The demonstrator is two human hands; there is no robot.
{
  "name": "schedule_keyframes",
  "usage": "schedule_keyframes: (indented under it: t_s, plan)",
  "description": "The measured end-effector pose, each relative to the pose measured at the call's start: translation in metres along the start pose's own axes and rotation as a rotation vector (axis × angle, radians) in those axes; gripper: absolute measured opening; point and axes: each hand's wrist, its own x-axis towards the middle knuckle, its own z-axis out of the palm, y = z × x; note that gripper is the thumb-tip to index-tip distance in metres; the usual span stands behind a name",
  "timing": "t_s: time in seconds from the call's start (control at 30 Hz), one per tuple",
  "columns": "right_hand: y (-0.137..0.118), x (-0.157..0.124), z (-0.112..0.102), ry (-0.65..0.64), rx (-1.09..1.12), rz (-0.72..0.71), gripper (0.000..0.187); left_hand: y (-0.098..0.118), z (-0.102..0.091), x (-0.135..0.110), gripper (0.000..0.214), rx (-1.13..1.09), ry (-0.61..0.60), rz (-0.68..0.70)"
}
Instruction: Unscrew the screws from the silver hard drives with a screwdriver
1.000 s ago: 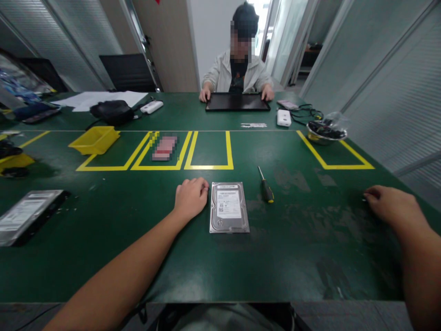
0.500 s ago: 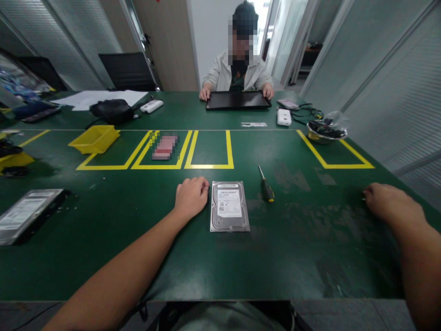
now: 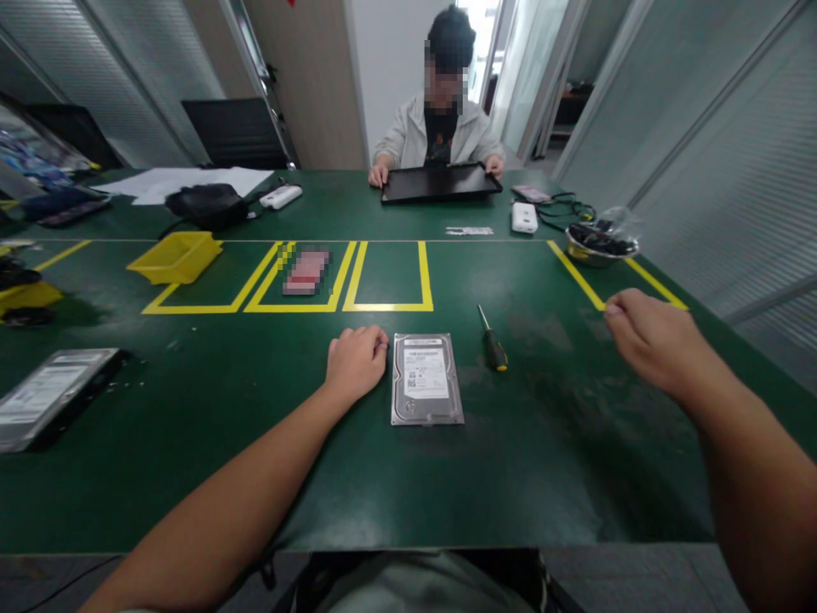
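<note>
A silver hard drive (image 3: 426, 378) with a white label lies flat on the green table (image 3: 255, 443) in front of me. My left hand (image 3: 355, 362) rests on the table just left of the drive, fingers curled under, nothing visible in it. A small screwdriver (image 3: 494, 340) with a black and yellow handle lies to the right of the drive. My right hand (image 3: 654, 342) hovers above the table to the right of the screwdriver, its fingers curled loosely, holding nothing that I can see.
Yellow tape boxes mark the table; one holds a pink item (image 3: 306, 272). A yellow bin (image 3: 176, 257) sits at left, a second drive (image 3: 48, 403) at far left, a metal bowl (image 3: 598, 243) at right. A person across the table holds a black tray (image 3: 440, 182).
My right hand has lifted off the table at the far right and moved left and up toward the screwdriver. The left hand and the drive have stayed put.
</note>
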Motion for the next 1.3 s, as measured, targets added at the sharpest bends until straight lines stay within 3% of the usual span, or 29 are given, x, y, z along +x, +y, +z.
schedule_keyframes:
  t_s: [0.17, 0.33, 0.47, 0.6, 0.77, 1.0, 1.3]
  plan:
    - [-0.09, -0.018, -0.022, 0.154, 0.378, -0.386, 0.02, -0.002, 0.0, -0.002, 0.014, -0.006, -0.002, -0.004]
    - [-0.166, -0.045, -0.03, -0.11, 0.824, -0.614, 0.022, -0.005, 0.001, -0.002, 0.012, -0.041, 0.018, -0.004]
    - [-0.198, -0.053, -0.014, -0.209, 0.966, -0.679, 0.018, -0.006, 0.002, 0.0, 0.011, -0.178, 0.078, -0.043]
    - [-0.202, -0.048, 0.015, -0.176, 1.029, -0.646, 0.015, -0.005, 0.001, 0.0, 0.011, -0.465, 0.275, 0.014]
    - [-0.19, -0.04, 0.041, -0.111, 1.085, -0.568, 0.012, 0.01, -0.008, -0.02, 0.012, -0.656, 0.463, 0.237]
    - [-0.187, -0.038, 0.058, -0.052, 1.206, -0.431, 0.017, 0.026, -0.02, -0.038, 0.014, -0.598, 0.508, 0.658]
    - [-0.19, -0.041, 0.052, -0.146, 1.406, -0.386, 0.02, 0.029, -0.016, -0.037, 0.011, -0.583, 0.55, 0.73]
